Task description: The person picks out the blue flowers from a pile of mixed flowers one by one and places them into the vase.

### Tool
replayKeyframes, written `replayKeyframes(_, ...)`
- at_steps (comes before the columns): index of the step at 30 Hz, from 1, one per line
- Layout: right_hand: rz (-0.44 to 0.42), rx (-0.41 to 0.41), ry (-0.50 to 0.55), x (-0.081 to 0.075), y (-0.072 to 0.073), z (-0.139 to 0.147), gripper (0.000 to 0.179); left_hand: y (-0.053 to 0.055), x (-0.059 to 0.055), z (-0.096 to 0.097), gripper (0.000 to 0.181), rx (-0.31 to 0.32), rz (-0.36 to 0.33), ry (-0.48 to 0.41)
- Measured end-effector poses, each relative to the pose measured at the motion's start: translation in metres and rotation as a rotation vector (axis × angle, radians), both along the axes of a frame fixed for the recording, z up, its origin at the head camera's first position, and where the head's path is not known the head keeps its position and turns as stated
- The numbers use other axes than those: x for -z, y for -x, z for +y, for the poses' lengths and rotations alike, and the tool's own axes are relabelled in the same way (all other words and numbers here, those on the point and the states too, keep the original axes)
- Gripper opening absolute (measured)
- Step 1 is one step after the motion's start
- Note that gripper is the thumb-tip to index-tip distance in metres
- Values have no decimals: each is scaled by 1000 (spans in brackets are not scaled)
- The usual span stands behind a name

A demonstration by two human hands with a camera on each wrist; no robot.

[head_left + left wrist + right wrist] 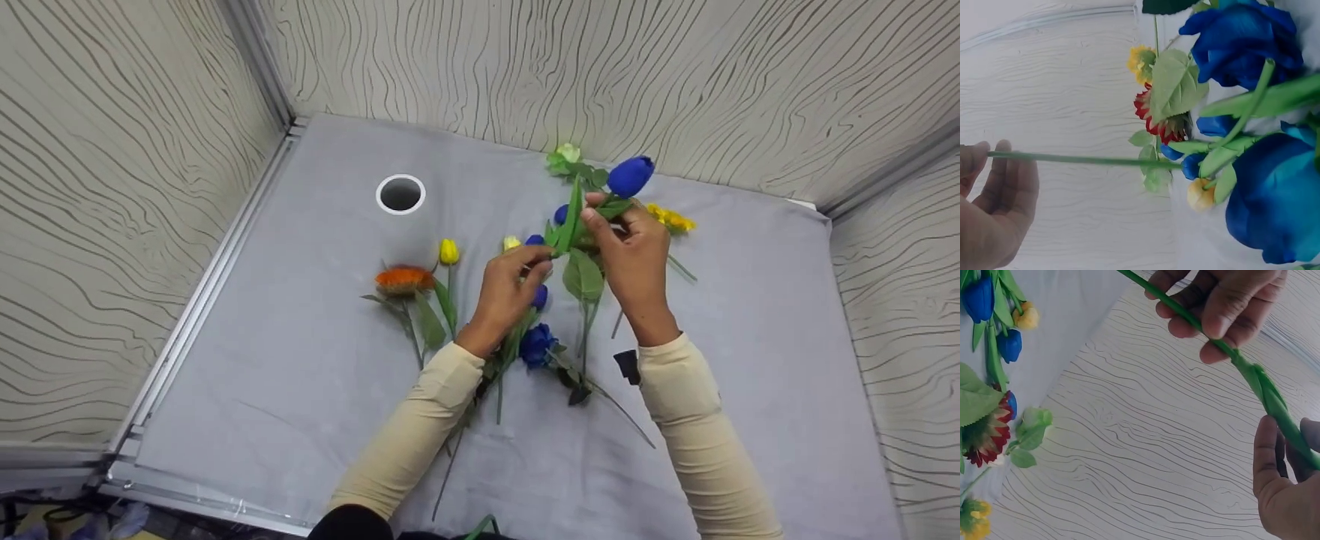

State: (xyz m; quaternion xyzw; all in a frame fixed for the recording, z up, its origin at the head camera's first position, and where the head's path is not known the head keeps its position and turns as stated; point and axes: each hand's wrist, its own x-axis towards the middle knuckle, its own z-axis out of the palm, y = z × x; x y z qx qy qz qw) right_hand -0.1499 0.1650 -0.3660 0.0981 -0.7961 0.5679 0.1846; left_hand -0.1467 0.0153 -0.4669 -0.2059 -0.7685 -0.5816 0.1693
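Note:
Above the table, both hands hold one artificial blue tulip [630, 177], its bloom tilted up to the right. My left hand [506, 292] pinches its green stem between thumb and fingers; the left wrist view shows the stem [1078, 160] stretching out from those fingertips. Closer to the bloom, my right hand [637, 262] grips the part where the leaves wrap the stem. These wrapped leaves [1261, 388] show between the two hands in the right wrist view. Below lie more blue tulips, partly hidden by the hands, and a blue rose [538, 346].
A white cylindrical vase [379, 202] stands upright at the back left. In front of it lie an orange flower [405, 280] and a yellow tulip [448, 252]. A pale rose [568, 152] and yellow flowers [671, 219] lie toward the patterned back wall [465, 67]. A red flower [996, 430] lies among them.

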Motion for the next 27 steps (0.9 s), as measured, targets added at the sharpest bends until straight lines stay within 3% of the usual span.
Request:
replayKeyframes(7,63,-44,-95,0,0,-11,21,-2,8,-14,17,-97,24,8)
replayKeyframes(17,129,-128,-67,-2,0,-36,22,-4,15,-38,13,-246,111,83)
replayKeyframes(27,222,-131,-47,-16,4,-51,22,-7,25,-65,14,-361,1,6)
